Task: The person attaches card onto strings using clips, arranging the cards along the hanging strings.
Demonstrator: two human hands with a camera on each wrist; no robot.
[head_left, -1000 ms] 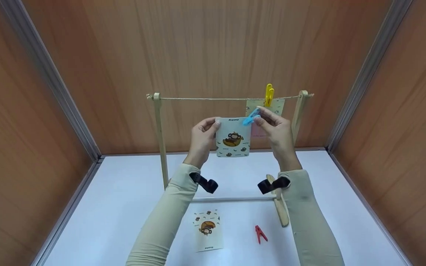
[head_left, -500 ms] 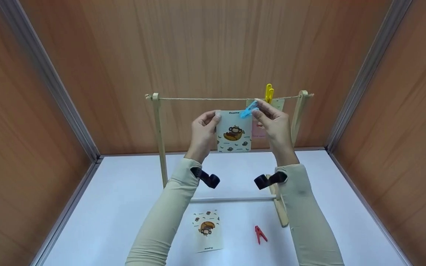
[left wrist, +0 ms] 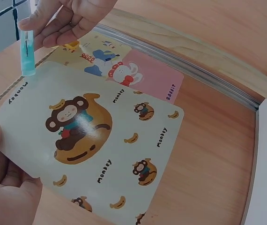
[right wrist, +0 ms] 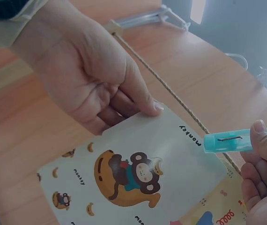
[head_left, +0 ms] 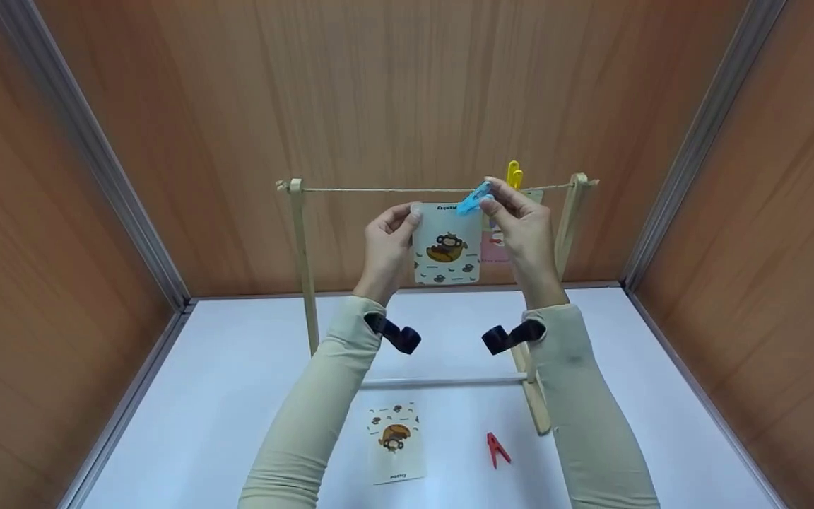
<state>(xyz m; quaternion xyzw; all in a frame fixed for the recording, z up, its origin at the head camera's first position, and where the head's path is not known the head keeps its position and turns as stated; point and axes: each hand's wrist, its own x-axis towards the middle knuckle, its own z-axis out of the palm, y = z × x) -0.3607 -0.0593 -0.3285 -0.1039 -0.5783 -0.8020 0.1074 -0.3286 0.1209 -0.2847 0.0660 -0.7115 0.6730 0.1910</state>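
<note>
My left hand (head_left: 387, 247) pinches the upper left corner of a white monkey-print card (head_left: 447, 244), thumb in front. The card hangs upright just below the rope (head_left: 393, 189). Between thumb and fingers, my right hand (head_left: 528, 237) squeezes a blue clothespin (head_left: 475, 198), tilted, its tip overlapping the card's upper right edge. In the right wrist view the clothespin (right wrist: 227, 140) crosses in front of the rope (right wrist: 171, 93), close to the word printed on the card. Partly behind my right hand, a yellow and pink rabbit card (left wrist: 147, 75) hangs from the rope under a yellow clothespin (head_left: 514, 174).
Wooden posts (head_left: 302, 268) hold the rope at both ends, with a white crossbar (head_left: 449, 382) low between them. On the white table (head_left: 237, 424) lie a second monkey card (head_left: 397, 444) and a red clothespin (head_left: 497, 450). Wood-grain panels (head_left: 393, 85) enclose the space.
Both hands have risen together toward the rope, bringing the monkey card and the blue clothespin up with them. The card and red clothespin on the table have stayed put.
</note>
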